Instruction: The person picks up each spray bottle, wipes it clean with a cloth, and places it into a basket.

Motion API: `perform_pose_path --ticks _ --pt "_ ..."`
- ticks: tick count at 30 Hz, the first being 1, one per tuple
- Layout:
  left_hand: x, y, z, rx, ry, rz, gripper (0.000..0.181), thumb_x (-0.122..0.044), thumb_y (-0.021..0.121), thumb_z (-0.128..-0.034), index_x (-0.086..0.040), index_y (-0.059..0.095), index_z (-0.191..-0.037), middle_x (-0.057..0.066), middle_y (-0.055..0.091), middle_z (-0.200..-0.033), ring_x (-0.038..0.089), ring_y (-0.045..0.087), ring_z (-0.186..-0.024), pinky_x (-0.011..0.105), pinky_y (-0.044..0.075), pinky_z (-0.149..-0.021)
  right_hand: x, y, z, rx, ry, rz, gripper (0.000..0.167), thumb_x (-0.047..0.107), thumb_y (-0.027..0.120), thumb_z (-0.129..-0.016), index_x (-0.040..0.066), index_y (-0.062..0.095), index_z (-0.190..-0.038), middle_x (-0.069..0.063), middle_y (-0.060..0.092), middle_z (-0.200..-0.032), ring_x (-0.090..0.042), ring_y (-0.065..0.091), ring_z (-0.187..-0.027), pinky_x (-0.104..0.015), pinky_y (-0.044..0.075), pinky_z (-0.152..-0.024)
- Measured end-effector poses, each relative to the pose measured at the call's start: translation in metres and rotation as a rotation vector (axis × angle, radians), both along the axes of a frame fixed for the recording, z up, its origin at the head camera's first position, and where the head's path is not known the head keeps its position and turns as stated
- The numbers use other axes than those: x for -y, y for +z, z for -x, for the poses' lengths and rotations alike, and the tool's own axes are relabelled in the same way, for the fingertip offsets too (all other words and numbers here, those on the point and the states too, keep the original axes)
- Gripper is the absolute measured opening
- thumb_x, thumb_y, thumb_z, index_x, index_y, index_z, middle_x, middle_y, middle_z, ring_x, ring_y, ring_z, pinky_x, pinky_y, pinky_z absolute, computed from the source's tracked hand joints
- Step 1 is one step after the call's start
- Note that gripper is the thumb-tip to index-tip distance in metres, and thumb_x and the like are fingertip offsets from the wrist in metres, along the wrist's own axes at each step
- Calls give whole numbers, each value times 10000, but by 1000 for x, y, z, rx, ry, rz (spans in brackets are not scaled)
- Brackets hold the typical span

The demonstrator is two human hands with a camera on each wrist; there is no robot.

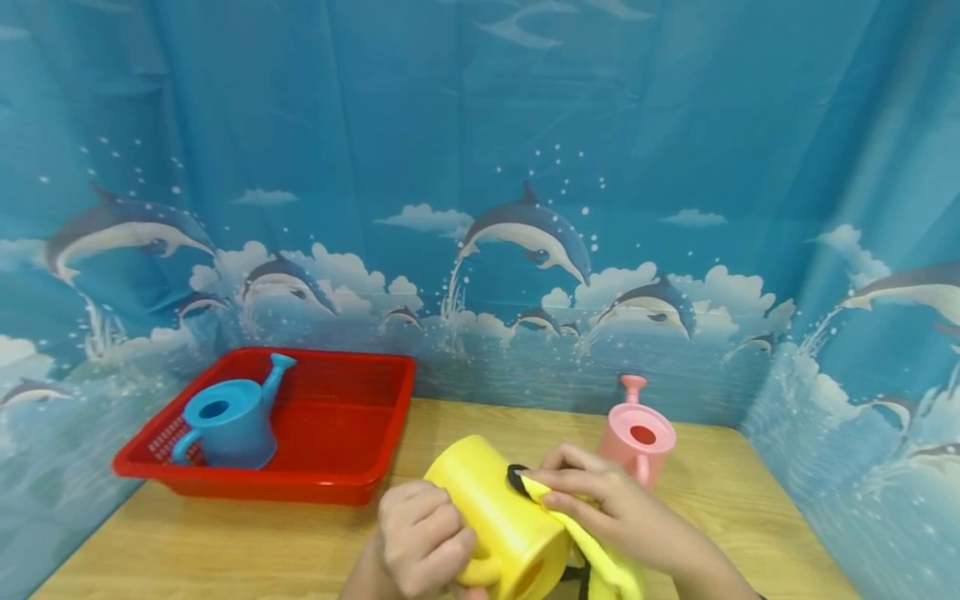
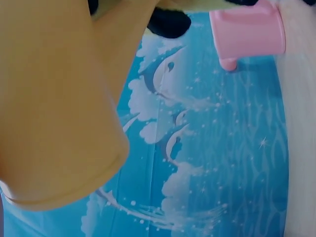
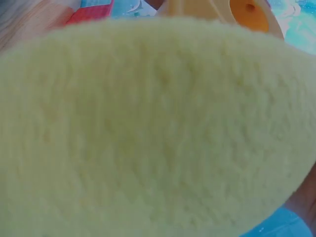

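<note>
A yellow watering can (image 1: 487,500) is tilted above the table in the head view, its top opening toward the lower right. My left hand (image 1: 423,533) grips it at the handle side. With my right hand (image 1: 600,500) I hold a yellow cloth (image 1: 600,558) with black patches against the can's far side. The left wrist view has the can's body (image 2: 54,123) large on the left, with its spout (image 2: 121,44) beside it. In the right wrist view the cloth (image 3: 158,128) fills most of the picture and hides my right fingers; part of the can's orange-looking opening (image 3: 249,15) shows above.
A red plastic basket (image 1: 322,479) stands at the left with a blue watering can (image 1: 236,433) inside. On the table's (image 1: 750,517) right side is a pink watering can (image 1: 637,433), close behind my right hand. A blue dolphin-print curtain (image 1: 480,125) hangs behind and at both sides.
</note>
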State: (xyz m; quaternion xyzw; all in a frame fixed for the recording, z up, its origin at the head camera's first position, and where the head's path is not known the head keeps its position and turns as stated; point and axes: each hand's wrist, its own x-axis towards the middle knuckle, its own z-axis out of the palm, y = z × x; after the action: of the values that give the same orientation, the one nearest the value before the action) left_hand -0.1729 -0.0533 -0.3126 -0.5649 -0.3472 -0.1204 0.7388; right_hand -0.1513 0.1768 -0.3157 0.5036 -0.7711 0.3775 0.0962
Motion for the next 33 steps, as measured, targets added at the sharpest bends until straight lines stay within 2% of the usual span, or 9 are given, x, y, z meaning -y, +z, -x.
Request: perform_pose_path --ticks 2,5,9,12,17,21,26,33 --pt "-3 -1 -2 7 19 21 471 -306 402 -1017 -178 399 -564 -97 319 -526 9 232 -448 123 228 -427 1 -1 2 3 -4 3 353 0 562 -941 63 614 -1284 -34 573 -1040 -86 554 -920 -219 501 -729" --pt "-7 -3 -4 22 57 39 463 -308 386 -1023 -181 402 -579 -100 312 -535 6 226 -451 116 234 -427 3 -3 6 53 -34 -8 334 25 544 -959 77 621 -1280 -26 577 -1054 -78 549 -941 -228 500 -745" --pt "-10 -6 -4 21 85 44 461 -308 379 -1027 -186 396 -583 -103 308 -536 5 227 -448 112 233 -424 8 -5 13 176 -78 -28 315 83 509 -993 100 620 -1287 -10 566 -1074 -74 531 -962 -236 498 -764" --pt "-11 -8 -5 26 97 52 457 -309 387 -1026 -198 391 -583 -111 302 -535 -1 228 -443 109 223 -426 12 -7 21 231 -103 -39 307 122 495 -1007 97 619 -1287 -15 564 -1085 -80 525 -971 -237 495 -780" --pt "-13 -9 -5 20 100 44 448 -286 432 -1013 -209 384 -574 -123 286 -526 -12 215 -437 106 190 -432 21 -7 36 269 -145 -57 304 181 509 -1007 98 632 -1272 -32 572 -1086 -97 528 -964 -240 488 -781" --pt "-13 -10 -4 27 69 39 443 -273 449 -1007 -197 400 -574 -120 299 -524 -13 220 -440 99 212 -438 27 -7 43 287 -180 -82 321 231 508 -1009 108 628 -1280 -23 568 -1079 -97 523 -947 -237 475 -766" --pt "-8 -5 -1 36 14 10 473 -315 416 -1022 -163 421 -575 -102 323 -527 -2 242 -445 109 254 -438 25 -6 41 286 -161 -82 316 217 503 -1011 97 629 -1275 -24 568 -1062 -98 528 -953 -242 485 -784" --pt "-6 3 7 -62 7 -108 521 -325 405 -1034 -166 367 -539 -114 297 -491 -8 217 -426 106 208 -417 7 -5 25 309 -93 -49 292 141 496 -1009 87 639 -1258 -6 558 -1029 -84 516 -966 -248 474 -810"
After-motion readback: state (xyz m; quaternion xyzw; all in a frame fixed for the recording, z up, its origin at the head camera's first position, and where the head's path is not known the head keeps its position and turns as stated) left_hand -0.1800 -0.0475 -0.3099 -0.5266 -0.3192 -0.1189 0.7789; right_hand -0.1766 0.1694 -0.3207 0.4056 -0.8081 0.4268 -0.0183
